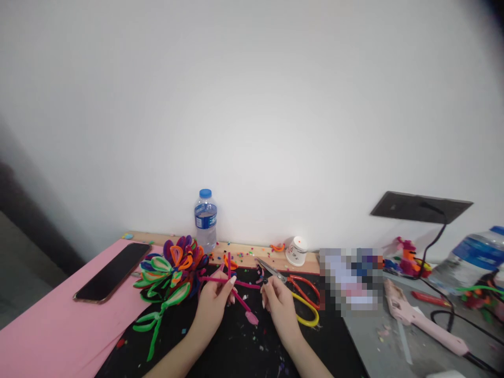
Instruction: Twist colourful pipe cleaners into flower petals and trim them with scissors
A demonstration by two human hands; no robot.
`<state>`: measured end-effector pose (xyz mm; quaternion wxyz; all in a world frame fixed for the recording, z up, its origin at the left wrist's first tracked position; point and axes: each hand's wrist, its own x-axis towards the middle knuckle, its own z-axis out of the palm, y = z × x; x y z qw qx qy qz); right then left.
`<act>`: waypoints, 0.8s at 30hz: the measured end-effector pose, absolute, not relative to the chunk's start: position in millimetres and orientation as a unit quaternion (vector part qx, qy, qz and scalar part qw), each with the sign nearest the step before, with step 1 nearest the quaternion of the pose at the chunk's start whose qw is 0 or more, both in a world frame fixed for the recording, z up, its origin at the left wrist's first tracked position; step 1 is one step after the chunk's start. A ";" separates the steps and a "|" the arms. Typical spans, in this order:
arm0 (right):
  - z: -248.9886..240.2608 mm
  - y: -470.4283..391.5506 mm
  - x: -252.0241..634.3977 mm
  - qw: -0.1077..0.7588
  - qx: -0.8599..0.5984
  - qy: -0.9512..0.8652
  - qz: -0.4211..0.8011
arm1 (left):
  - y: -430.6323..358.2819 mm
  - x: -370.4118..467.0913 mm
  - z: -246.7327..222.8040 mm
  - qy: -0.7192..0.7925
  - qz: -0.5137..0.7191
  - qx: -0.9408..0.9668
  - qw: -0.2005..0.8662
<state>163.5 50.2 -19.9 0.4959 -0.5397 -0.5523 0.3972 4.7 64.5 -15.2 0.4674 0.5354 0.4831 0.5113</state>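
My left hand [216, 304] pinches a set of magenta pipe cleaners [243, 303] that cross each other over the black mat [220, 352]. My right hand [277, 302] grips the right end of the same pipe cleaners, fingers curled. Just left of my left hand lies a multicoloured pipe-cleaner flower [173, 273] with green leaf loops. Red-handled scissors [293, 283] and a yellow loop [309, 312] lie right of my right hand.
A phone [112, 272] lies on the pink sheet [47, 336] at left. A water bottle [205, 220] and a small white pot [296, 251] stand by the wall. A pink glue gun [417, 321] with black cable, a second bottle [470, 260] and craft scraps lie at right.
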 end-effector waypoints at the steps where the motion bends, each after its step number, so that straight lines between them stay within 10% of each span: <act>1: -18.8 48.4 162.9 0.491 -0.538 -0.570 0.380 | 63.8 4.6 -14.6 0.488 0.513 0.535 0.462; 24: -9.4 25.4 137.8 0.312 -0.464 -0.774 0.298 | 63.5 7.8 -23.8 0.474 0.510 0.563 0.446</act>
